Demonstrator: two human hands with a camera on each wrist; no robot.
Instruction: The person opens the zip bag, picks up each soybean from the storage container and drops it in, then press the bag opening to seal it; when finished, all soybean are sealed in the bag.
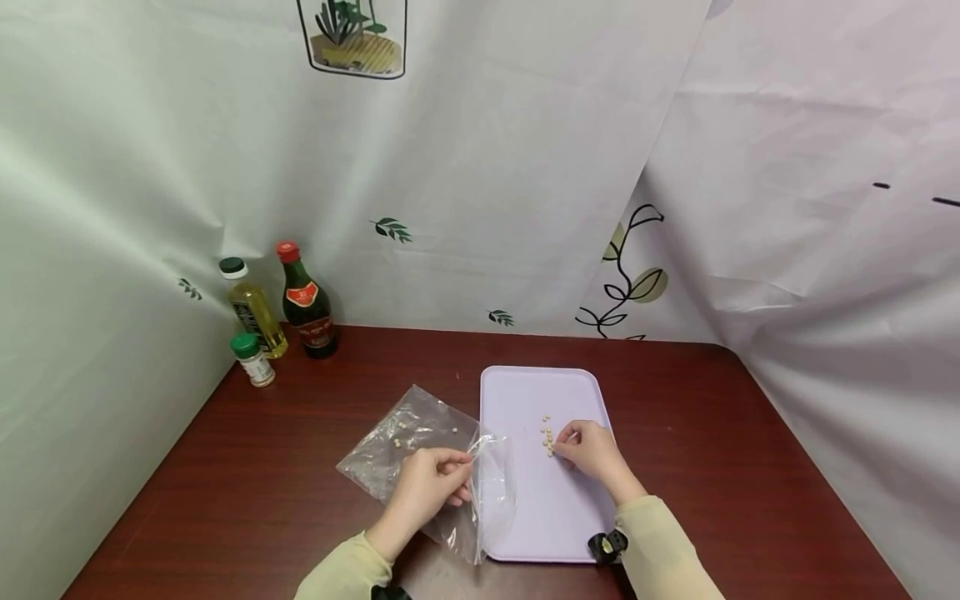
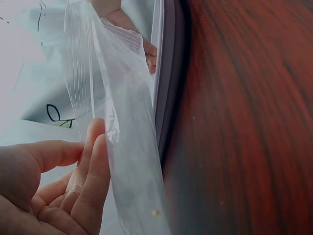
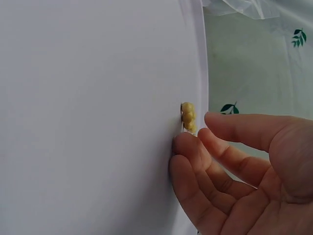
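A clear zip-lock bag (image 1: 420,421) lies tilted over the table and the left edge of a pale lilac tray (image 1: 517,392). My left hand (image 1: 431,483) pinches the bag near its mouth; the ribbed zip strip (image 2: 78,63) shows above the fingers in the left wrist view. A few small yellowish beans, like soybeans, are inside the bag. More such beans (image 1: 549,435) lie loose in a small cluster on the tray. Beside that cluster is my right hand (image 1: 592,450), fingertips low at the tray. In the right wrist view a gap separates thumb and forefinger, with beans (image 3: 188,115) just beyond.
At the back left stand an oil bottle (image 1: 257,312), a dark green bottle with a red cap (image 1: 307,308) and a small green-capped jar (image 1: 255,362). Patterned white cloth (image 1: 465,167) hangs behind the dark red wooden table (image 1: 690,417).
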